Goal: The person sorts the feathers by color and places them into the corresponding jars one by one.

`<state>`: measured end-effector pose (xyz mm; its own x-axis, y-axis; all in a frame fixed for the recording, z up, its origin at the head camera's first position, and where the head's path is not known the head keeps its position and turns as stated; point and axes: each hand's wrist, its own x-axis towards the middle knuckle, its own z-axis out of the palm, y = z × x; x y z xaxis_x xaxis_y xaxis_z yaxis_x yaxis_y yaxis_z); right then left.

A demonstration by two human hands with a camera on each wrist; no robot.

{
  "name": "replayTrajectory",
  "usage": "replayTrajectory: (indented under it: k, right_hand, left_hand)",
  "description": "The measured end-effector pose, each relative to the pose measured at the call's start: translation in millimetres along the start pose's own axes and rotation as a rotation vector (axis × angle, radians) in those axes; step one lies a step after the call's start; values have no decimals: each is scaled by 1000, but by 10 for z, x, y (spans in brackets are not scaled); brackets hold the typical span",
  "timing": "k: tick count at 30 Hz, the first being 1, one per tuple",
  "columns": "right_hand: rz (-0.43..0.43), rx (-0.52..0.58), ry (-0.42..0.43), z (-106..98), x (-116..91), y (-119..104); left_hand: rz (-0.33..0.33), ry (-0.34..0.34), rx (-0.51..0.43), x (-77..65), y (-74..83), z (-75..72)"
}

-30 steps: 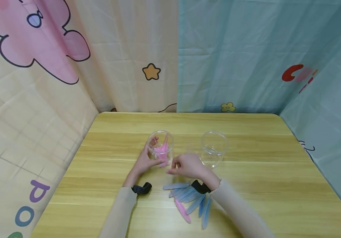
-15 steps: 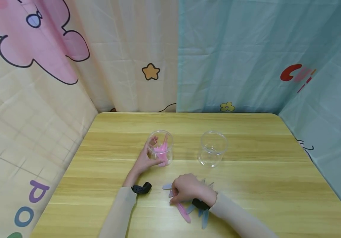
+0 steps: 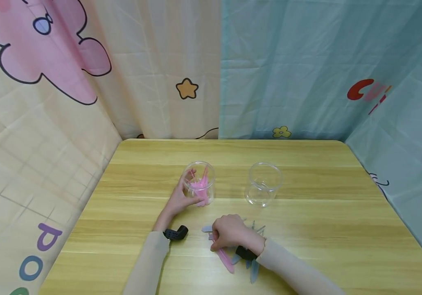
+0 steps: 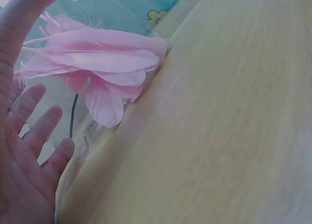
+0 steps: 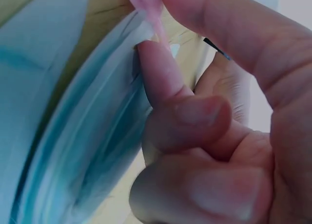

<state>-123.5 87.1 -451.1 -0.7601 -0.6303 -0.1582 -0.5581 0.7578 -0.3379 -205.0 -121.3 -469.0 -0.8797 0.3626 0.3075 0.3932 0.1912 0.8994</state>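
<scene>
My left hand (image 3: pixel 178 200) grips a clear plastic cup (image 3: pixel 210 195), the fingers round its far left side and the thumb along its front. Several pink feathers (image 4: pixel 107 58) stand in this cup, quills up. Nearer the front edge, my right hand (image 3: pixel 231 233) is low over a fan of feathers. Its thumb and forefinger pinch the quill end of a pink feather (image 3: pixel 226 260), the other fingers curled in. Pale blue feathers (image 5: pixel 63 131) lie beside and beneath that hand, which hides part of them in the head view.
A second clear cup (image 3: pixel 264 192) stands on the wooden table (image 3: pixel 325 213), right of the first one. Printed curtains (image 3: pixel 152 73) hang along the table's back and sides.
My right hand has come back from beside the left cup to the feathers and now pinches the pink one, which has shifted slightly. The left hand keeps its place on the cup.
</scene>
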Motion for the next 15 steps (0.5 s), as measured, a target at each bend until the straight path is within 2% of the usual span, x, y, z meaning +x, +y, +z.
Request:
replayTrajectory:
  k: [10, 15]
  right_hand:
    - [27, 123, -35, 24, 19, 21]
    - [22, 145, -36, 52, 28, 20]
  left_hand:
    - [1, -13, -10, -10, -6, -10]
    - [0, -8, -13, -8, -14, -10]
